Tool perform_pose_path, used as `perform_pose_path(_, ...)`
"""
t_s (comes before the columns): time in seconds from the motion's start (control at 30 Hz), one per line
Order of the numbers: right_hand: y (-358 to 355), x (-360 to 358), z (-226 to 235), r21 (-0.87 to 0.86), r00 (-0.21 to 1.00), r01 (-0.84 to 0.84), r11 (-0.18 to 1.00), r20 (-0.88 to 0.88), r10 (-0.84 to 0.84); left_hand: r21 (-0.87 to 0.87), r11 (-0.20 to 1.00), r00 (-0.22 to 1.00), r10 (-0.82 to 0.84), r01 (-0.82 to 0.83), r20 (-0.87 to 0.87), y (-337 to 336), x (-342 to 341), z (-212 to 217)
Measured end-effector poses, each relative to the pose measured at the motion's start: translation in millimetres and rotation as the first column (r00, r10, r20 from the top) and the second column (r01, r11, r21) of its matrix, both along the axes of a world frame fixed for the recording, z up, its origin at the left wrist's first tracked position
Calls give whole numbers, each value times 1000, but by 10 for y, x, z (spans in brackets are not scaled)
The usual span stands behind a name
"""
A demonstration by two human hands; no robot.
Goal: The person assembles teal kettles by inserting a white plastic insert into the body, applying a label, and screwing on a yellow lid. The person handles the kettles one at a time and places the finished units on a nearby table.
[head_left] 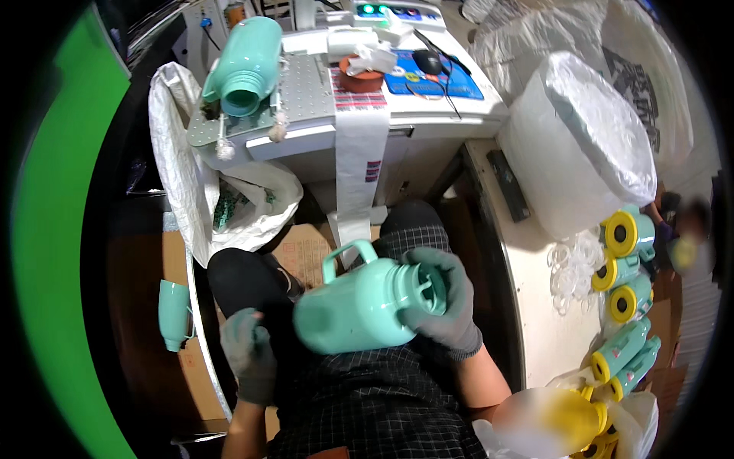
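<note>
A mint-green thermos jug (348,310) with a loop handle lies tilted across my lap, its open neck to the right. My right hand (451,306), in a grey glove, is wrapped round that neck and rim. Inside the opening some green edges show, but their shape is unclear. My left hand (248,352), also gloved, is apart from the jug, over my left thigh. Its fingers are curled in, with a bare fingertip showing at the top; whether something small is between them is hidden.
Another mint-green jug (248,65) lies on a perforated grey plate (306,88) on the white bench, beside a label strip (359,153). A white sack (180,153) stands left. Right, a table (547,336) bears yellow-capped jugs (627,298), clear rings (573,268) and a big plastic-lined container (573,153).
</note>
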State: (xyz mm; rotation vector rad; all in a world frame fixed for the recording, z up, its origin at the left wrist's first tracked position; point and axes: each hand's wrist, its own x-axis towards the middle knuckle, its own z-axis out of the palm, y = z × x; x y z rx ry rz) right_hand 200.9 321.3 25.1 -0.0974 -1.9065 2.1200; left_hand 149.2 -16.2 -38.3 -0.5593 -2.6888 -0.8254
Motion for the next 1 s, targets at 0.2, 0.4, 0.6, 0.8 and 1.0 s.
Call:
perform_pose_path(0.2,-295,198,-133,327,974,-153,933,-108,197,255,726,748,-663,639,13,1035,6,560)
perform_pose_path(0.4,-37,452,164,717,994,-6,698,-69,79,127,704,701,-709,699,72,1504,-124,731)
perform_pose_path(0.6,167,469,327,768,740,-639,-48,630,236,-114,580,590,-803,806,88,1884,93,476)
perform_pose_path(0.8,271,493,126,938,885,-248,243,118,451,54,584,568,-804,810,175,1722,-70,622)
perform_pose_path(1.0,611,794,-83,549,529,824,138,-660,-534,423,664,656,-730,616,191,1014,-407,715)
